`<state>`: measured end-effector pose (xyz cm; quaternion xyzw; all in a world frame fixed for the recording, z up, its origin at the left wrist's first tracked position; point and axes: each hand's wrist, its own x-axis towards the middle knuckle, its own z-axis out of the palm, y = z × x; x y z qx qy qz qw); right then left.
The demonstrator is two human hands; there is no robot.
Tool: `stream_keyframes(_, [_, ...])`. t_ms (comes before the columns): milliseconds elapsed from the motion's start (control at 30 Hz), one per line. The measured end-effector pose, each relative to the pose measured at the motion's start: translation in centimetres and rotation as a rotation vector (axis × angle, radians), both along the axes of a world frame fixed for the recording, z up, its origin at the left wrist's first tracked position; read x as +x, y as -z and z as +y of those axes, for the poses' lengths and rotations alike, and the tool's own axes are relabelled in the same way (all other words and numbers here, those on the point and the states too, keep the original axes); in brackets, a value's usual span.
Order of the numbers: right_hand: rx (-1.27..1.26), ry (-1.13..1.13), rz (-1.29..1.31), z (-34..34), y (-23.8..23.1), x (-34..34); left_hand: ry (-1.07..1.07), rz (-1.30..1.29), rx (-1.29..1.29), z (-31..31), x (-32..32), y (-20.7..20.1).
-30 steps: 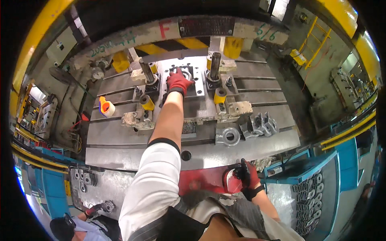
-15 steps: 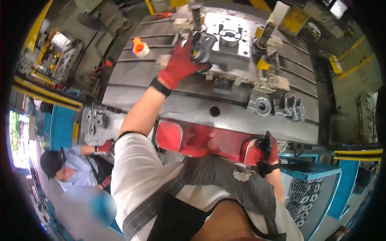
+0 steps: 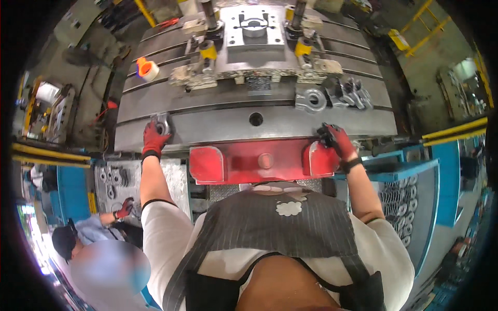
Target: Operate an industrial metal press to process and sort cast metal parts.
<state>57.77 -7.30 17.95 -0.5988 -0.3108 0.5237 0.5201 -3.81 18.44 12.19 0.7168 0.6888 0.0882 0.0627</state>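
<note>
At the front left of the steel press table (image 3: 223, 124), my left hand (image 3: 154, 140) in a red glove is closed on a grey ring-ended metal part (image 3: 163, 123). The part lies at the table's front edge. My right hand (image 3: 338, 142), in a red glove with dark fingers, is over the right end of a red box (image 3: 244, 160). Its fingers stretch toward the table's front edge, with nothing visible in them. A similar ring-ended part (image 3: 311, 100) lies farther back, beside several grey metal parts (image 3: 353, 93) standing in a row.
A bright die plate (image 3: 254, 41) with a round recess stands at the back middle between dark posts. A tape roll (image 3: 148, 70) lies at the left. Another person's gloved hand (image 3: 124, 209) is by a tray of parts at lower left. A blue-rimmed bin (image 3: 399, 207) of parts stands right.
My left hand has drawn back from the left post to the table's front left edge. My right hand has shifted forward from the red box. The whole view has swung.
</note>
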Motion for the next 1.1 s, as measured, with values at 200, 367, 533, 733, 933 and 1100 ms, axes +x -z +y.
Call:
stream_keyframes(200, [-0.123, -0.349, -1.498, 7.9, -2.6, -0.3, 0.056, 0.063, 0.195, -0.3, 4.9, -1.1])
stream_keyframes(367, [-0.229, -0.454, -1.757, 12.1, 3.1, 1.9, 0.405, -0.204, 0.305, -4.6, 13.3, -0.5])
stream_keyframes(533, [-0.11, -0.439, -1.331, 13.9, 0.5, 1.3, 0.43, -0.194, 0.243, -6.7, 15.7, 0.6])
stream_keyframes(733, [0.162, -0.279, 0.756, 17.5, -4.7, -0.9, 0.442, -0.218, 0.172, -7.6, 17.8, -0.9])
stream_keyframes(933, [0.327, -0.177, 0.156, 29.5, -12.7, -4.2, 0.472, -0.251, 0.192, -7.6, 17.3, -1.1])
stream_keyframes(1100, [-0.027, 0.02, -1.31, 38.5, -12.9, -7.5, 0.445, -0.231, 0.138, -7.4, 17.9, -1.9])
